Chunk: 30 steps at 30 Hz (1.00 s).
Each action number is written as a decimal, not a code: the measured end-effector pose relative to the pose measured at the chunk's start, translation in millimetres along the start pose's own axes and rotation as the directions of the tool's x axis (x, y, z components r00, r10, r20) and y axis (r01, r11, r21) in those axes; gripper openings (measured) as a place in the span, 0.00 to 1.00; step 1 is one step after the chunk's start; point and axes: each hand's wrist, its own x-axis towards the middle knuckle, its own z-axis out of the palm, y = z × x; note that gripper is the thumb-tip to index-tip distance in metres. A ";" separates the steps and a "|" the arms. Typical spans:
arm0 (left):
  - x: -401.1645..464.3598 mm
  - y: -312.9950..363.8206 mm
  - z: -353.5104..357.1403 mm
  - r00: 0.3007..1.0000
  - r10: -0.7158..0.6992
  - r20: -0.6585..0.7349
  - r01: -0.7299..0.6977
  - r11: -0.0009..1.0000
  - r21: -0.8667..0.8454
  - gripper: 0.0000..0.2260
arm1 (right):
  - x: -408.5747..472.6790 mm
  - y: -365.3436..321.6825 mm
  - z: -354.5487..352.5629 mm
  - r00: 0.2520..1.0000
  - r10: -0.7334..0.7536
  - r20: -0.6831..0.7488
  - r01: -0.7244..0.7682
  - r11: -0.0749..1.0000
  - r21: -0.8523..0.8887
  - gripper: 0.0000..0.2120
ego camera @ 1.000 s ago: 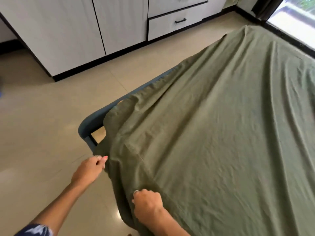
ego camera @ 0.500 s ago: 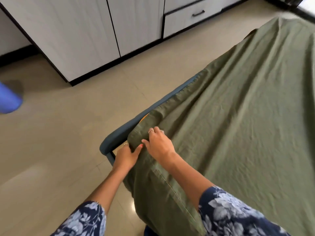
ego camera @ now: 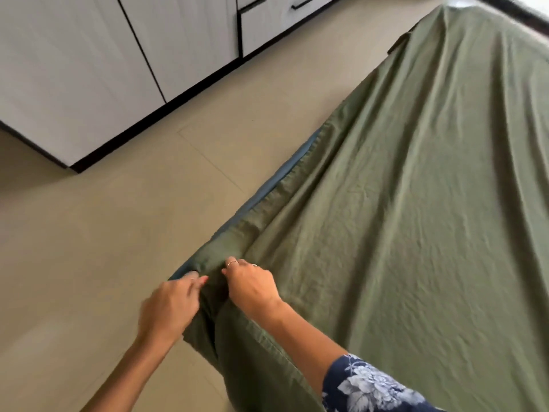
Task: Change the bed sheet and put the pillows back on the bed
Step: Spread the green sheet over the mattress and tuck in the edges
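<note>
The sheet (ego camera: 401,233) is olive green, spread over the bed and creased in long folds that run toward the near corner. Its hem hangs a little past the left side of the bed, where a strip of blue mattress (ego camera: 300,165) shows beneath it. At the near corner the cloth bunches into a soft roll and drops toward the floor (ego camera: 104,233).

It looks like thin woven cotton: light, limp, no stiffness of its own, so it should follow any pull and wrinkle wherever it goes slack. Probably not slippery; it seems to hold its creases. The best hold is likely the stitched hem at the corner, where the doubled edge gives the fingers something firmer and a pull spreads along the side.

The right hand (ego camera: 252,285) lies on the bunched corner with its fingers curled into the cloth, pinching a fold. The left hand (ego camera: 170,307), just beside it at the outer edge, pinches the hem between thumb and fingers; it is blurred.

White cabinets (ego camera: 89,69) stand across the floor. No pillows are in view.
</note>
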 end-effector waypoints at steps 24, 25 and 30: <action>140.7 -162.2 -114.9 0.975 0.219 0.043 -0.223 0.966 0.132 0.17 | 50.3 -174.9 49.2 0.955 0.265 -0.130 -0.244 0.957 0.154 0.37; 148.4 -160.2 -110.3 0.975 0.198 0.097 -0.210 0.967 0.143 0.16 | 45.6 -175.4 48.7 0.944 0.301 -0.137 -0.273 0.943 0.188 0.35; 141.1 -120.6 -90.1 0.948 0.220 0.228 -0.279 0.922 0.269 0.14 | -16.1 -135.6 69.2 0.808 0.474 -0.350 -0.434 0.880 0.191 0.29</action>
